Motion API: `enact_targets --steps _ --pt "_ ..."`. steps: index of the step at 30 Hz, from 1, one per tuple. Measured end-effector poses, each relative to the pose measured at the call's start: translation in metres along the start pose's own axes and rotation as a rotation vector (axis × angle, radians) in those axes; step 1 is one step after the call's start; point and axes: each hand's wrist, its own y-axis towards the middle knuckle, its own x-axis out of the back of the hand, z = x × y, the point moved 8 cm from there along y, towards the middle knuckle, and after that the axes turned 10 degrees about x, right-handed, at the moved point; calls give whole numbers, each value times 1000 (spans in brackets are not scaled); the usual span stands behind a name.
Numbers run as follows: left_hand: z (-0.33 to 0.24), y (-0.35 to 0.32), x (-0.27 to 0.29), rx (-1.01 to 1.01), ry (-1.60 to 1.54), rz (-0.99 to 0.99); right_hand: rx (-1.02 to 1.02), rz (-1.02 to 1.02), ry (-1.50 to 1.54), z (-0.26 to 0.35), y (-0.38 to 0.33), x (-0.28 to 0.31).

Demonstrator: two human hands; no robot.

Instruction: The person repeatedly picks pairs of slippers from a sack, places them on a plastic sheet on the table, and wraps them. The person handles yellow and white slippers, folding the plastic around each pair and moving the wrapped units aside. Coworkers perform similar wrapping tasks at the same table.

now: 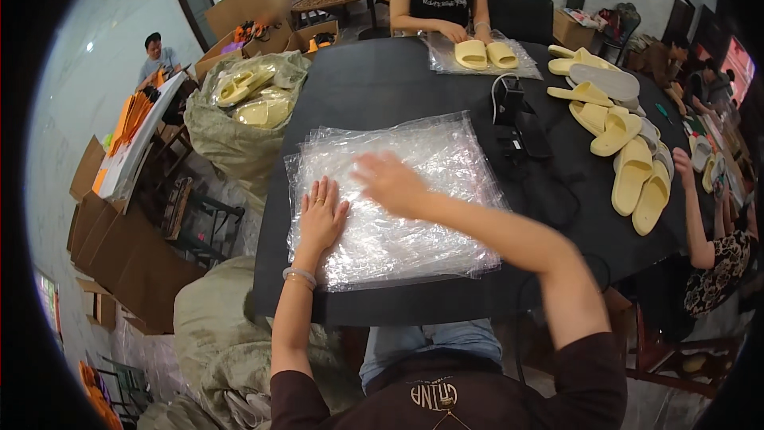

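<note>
A broad stack of clear plastic bags (430, 167) lies on the black table in front of me, its edges uneven and its surface crinkled and shiny. My left hand (321, 219) rests flat on the left part of the stack, fingers stretched out, with a ring on one finger and a bracelet at the wrist. Over the upper middle of the same stack is my right hand (390, 181), smeared by motion. Its fingers point left, and I cannot make out whether they touch or pinch the plastic.
Pale yellow slippers (633, 175), some grey, lie along the table's right side. A black device (521, 123) with cables stands right of the bags. Opposite, a person handles two yellow slippers (471, 54) on plastic. A sack (239, 139) of bagged slippers stands left.
</note>
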Motion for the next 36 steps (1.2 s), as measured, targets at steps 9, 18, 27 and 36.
enact_targets --steps 9,18,27,36 --pt "2 7 -1 15 -81 28 -732 223 -86 -89 -75 -58" --pt "53 -23 48 248 -984 -280 -805 179 -127 -91 -91 -67" --pt "99 -344 118 745 -383 -860 -769 301 -280 -108 -104 -70" --pt "291 -633 33 1633 76 -720 -756 327 -321 -121 -103 -85"
